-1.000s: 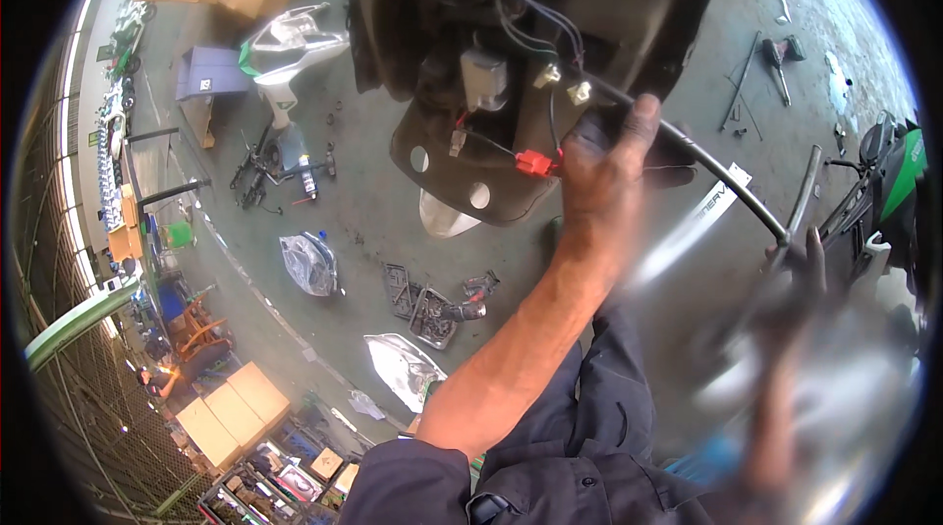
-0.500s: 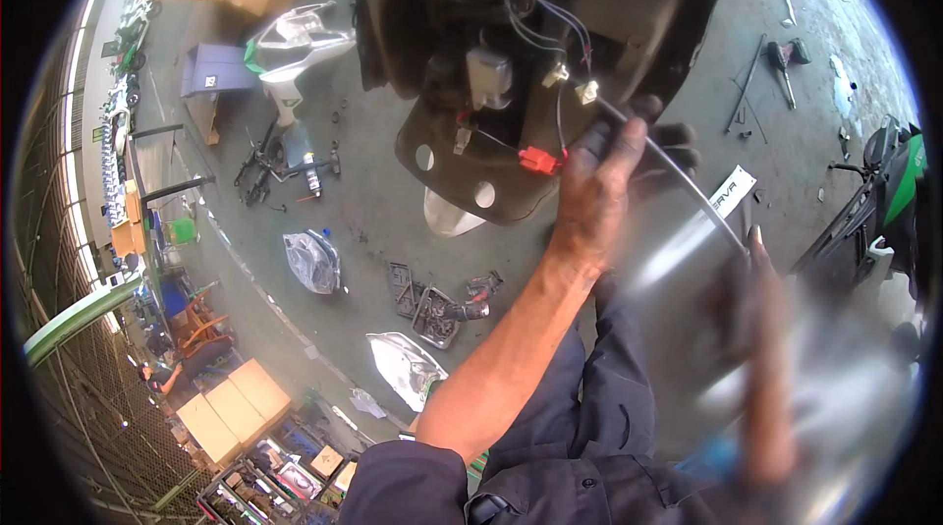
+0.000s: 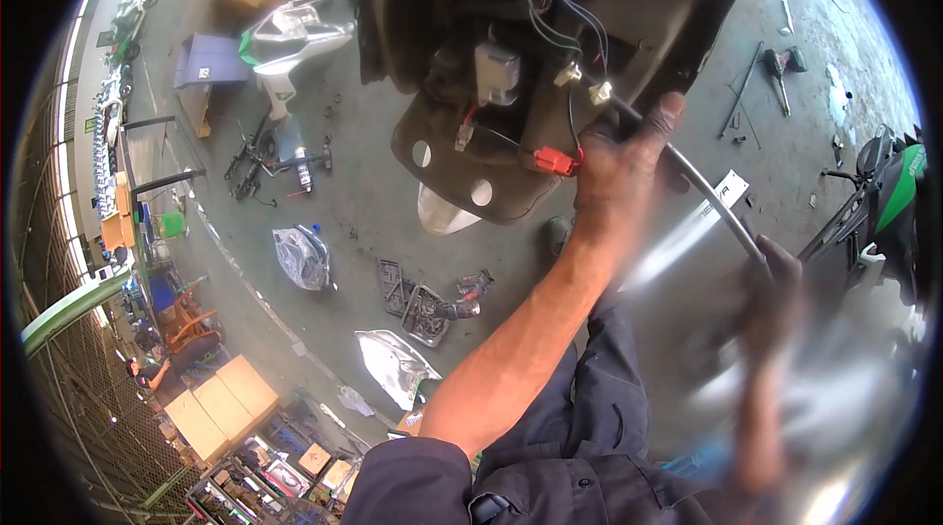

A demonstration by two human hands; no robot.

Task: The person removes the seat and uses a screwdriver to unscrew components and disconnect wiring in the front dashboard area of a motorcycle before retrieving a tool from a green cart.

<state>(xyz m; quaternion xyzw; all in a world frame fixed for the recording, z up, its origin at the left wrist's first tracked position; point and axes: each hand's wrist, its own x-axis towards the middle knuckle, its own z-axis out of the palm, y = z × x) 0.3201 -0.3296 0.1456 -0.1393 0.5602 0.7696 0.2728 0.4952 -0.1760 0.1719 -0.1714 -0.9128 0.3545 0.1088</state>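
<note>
My left hand (image 3: 629,154) is closed round a dark grey, slightly bent cable (image 3: 712,196), thumb on top. The cable's upper end lies by a white connector (image 3: 600,93); whether they are joined I cannot tell. Farther down, my right hand (image 3: 771,294), smeared by motion, has its fingers on the cable's lower part. In front of me is a black plastic body panel (image 3: 447,157) with round holes. Inside it are another white connector (image 3: 568,74), a red connector (image 3: 557,161) beside my left fingers, thin wires and a grey box (image 3: 497,73).
On the floor lie a white strip panel (image 3: 688,230), a bagged part (image 3: 302,258), an open tool case (image 3: 425,315) and a power tool (image 3: 783,68). A green and black motorcycle (image 3: 884,201) stands at right. Cardboard boxes (image 3: 221,407) sit at lower left.
My left hand has shifted slightly right and down along the cable. The cable, straight before, now bends. My right hand has moved a little and stays blurred; the whole view has shifted slightly.
</note>
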